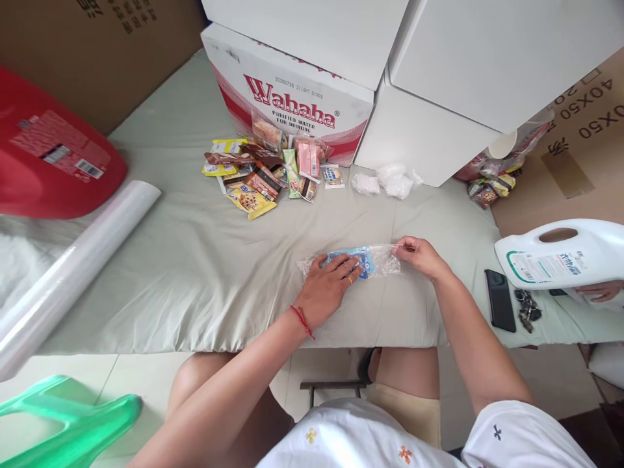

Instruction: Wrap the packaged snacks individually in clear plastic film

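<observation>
A clear plastic bag (377, 261) with a blue packet inside lies on the pale green cloth (195, 273) in front of me. My left hand (329, 283) rests flat on the bag's left part, fingers spread over the blue packet. My right hand (419, 255) pinches the bag's right end between thumb and fingers. A pile of snack packets (266, 172) lies farther back, beside a Wahaha carton (292, 97).
White boxes (439, 78) stand behind. Crumpled clear bags (385, 182) lie near them. A roll of clear film (73, 273) and a red jug (49, 156) are at left. A white jug (565, 253), phone (500, 299) and keys (526, 309) are at right. Another person's hand (602, 291) shows under the white jug.
</observation>
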### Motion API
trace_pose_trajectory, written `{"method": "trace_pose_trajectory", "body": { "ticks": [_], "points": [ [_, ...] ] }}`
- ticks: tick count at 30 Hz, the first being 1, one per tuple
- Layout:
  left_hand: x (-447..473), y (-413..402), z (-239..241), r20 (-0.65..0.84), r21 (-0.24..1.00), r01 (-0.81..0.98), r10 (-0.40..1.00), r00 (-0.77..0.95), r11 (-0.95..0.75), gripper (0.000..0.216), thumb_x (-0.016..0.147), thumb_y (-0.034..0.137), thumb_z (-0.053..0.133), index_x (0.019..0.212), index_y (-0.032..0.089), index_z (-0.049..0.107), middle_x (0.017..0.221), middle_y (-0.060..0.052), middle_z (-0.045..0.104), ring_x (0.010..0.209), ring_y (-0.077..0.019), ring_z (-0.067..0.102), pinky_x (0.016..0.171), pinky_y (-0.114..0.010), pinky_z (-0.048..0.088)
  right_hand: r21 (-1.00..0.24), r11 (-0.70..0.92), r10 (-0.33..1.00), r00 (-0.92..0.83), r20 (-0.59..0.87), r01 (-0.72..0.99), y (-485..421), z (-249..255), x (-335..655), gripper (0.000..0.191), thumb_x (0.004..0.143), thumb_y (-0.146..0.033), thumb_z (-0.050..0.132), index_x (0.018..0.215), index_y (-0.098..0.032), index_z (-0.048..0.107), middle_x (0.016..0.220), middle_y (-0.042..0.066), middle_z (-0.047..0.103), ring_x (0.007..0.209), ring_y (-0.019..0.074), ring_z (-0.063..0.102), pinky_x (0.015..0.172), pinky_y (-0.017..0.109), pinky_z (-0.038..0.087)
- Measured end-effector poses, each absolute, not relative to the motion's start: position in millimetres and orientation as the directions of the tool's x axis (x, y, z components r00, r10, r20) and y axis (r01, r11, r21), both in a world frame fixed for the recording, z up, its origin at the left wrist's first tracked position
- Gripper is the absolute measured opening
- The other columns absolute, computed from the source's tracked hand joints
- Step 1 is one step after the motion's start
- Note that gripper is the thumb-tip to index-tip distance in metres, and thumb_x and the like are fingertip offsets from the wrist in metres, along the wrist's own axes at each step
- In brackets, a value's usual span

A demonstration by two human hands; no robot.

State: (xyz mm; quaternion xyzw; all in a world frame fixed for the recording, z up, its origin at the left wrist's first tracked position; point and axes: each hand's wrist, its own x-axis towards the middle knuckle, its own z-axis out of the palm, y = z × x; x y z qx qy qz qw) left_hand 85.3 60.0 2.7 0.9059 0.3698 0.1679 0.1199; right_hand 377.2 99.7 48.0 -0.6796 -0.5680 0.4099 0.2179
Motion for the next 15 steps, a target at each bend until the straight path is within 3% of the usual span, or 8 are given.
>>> {"method": "trace_pose_trajectory", "body": {
  "ticks": [3,7,9,12,15],
  "points": [
    [86.5,58.7,3.1,0.219,0.338,0.636,0.715,0.664,-0.694,0.048,0.101,0.01,0.04,0.14,0.03,0.059,0.153,-0.002,0.056,0.141,-0.025,0.049,0.113,-0.055,0.034,-0.864,-0.282,0.955,0.035,-0.295,0.418,93.3,58.9,363.8,0.036,0.078,-0.055,0.074,0.082,-0.022,0.059,0.081,0.001,0.063,0.07,0.0155,0.057,0.064,0.03,0.047],
    [87.4,57.2,3.7,0.22,0.346,0.637,0.72,0.659,-0.689,0.049,0.1,0.009,0.041,0.14,0.029,0.06,0.153,-0.003,0.056,0.141,-0.0262,0.049,0.112,-0.056,0.034,-0.891,-0.319,0.945,0.034,-0.326,0.324,90.9,60.8,334.0,0.044,0.08,-0.065,0.069,0.087,-0.024,0.054,0.073,-0.001,0.059,0.061,0.0163,0.055,0.057,0.031,0.048],
    [87.3,56.6,3.0,0.219,0.342,0.639,0.72,0.659,-0.689,0.048,0.1,0.01,0.041,0.14,0.029,0.06,0.153,-0.003,0.056,0.141,-0.0261,0.049,0.113,-0.056,0.034,-0.874,-0.288,0.957,0.118,-0.263,0.39,93.1,57.3,325.4,0.048,0.081,-0.07,0.065,0.093,-0.024,0.055,0.076,0.001,0.062,0.066,0.0187,0.059,0.061,0.033,0.051],
    [87.3,56.1,1.1,0.221,0.327,0.649,0.723,0.655,-0.687,0.049,0.101,0.011,0.039,0.142,0.029,0.059,0.154,-0.002,0.055,0.142,-0.0254,0.048,0.114,-0.056,0.033,-0.759,-0.283,0.953,0.262,-0.153,0.587,93.4,51.9,328.4,0.061,0.079,-0.075,0.063,0.11,-0.022,0.061,0.095,0.008,0.07,0.088,0.0248,0.065,0.076,0.037,0.052],
    [88.0,56.1,0.3,0.215,0.324,0.649,0.721,0.658,-0.689,0.049,0.101,0.012,0.039,0.142,0.029,0.058,0.154,-0.002,0.054,0.142,-0.0245,0.047,0.114,-0.055,0.033,-0.728,-0.371,0.929,0.24,-0.283,0.577,86.2,48.5,339.6,0.064,0.077,-0.074,0.066,0.111,-0.02,0.065,0.095,0.008,0.071,0.085,0.0242,0.066,0.073,0.034,0.051]
  ]
}}
